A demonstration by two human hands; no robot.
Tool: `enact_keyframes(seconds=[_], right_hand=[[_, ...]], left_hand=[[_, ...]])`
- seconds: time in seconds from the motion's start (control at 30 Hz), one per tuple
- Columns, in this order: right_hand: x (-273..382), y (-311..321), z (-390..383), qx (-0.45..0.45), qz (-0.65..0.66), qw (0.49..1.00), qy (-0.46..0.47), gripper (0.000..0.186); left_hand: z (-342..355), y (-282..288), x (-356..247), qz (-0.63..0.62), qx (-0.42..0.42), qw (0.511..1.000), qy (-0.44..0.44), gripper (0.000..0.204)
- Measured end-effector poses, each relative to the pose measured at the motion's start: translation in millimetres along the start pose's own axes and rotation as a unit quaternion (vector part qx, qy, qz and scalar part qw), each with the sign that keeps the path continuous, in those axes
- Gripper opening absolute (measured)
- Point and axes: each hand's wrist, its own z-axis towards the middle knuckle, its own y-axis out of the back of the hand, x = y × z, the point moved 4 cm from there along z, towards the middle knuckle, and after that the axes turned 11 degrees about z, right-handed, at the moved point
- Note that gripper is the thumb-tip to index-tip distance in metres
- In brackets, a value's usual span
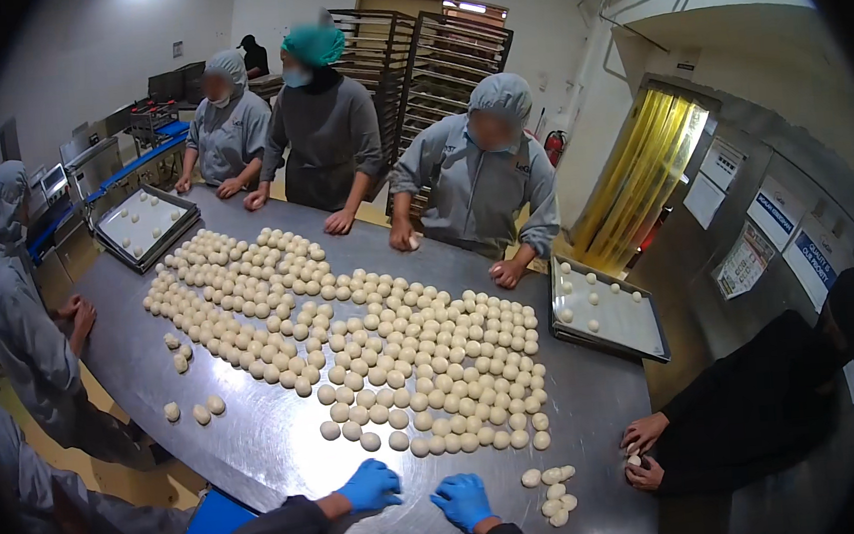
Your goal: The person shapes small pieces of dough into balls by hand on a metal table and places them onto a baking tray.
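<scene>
Many pale round dough balls (pixel 375 376) cover the middle of a steel table (pixel 251 452) in a wide, dense spread. My left hand (pixel 371 486), in a blue glove, rests on the near edge of the table, fingers loosely bent and apart. A short way to its right, my right hand (pixel 463 503) wears a blue glove too and lies on the steel with fingers partly curled. Neither hand shows a dough ball in it; the undersides of both palms are hidden. Nearest to the right hand is a small cluster of dough pieces (pixel 558 498).
Trays with a few dough balls stand at the far left (pixel 148 224) and right (pixel 606 308). Several co-workers surround the table; one person in black (pixel 768 391) handles dough at the right. Loose dough balls (pixel 201 413) lie at the left. Rack trolleys (pixel 452 74) stand behind.
</scene>
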Motion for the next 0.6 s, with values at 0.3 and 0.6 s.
enact_keyframes(seconds=[0.3, 0.6], right_hand=[[10.9, -57.7, -58.5, -0.154, 0.096, 0.983, 0.015, 0.009], [-31.8, -6.6, -94.8, 0.026, 0.003, 0.993, -0.117, 0.009]], left_hand=[[-31.7, 1.5, -64.9, 0.013, 0.018, 0.999, 0.030, 0.011], [-87.1, 7.8, 6.6, -0.015, 0.132, 0.981, 0.138, 0.015]])
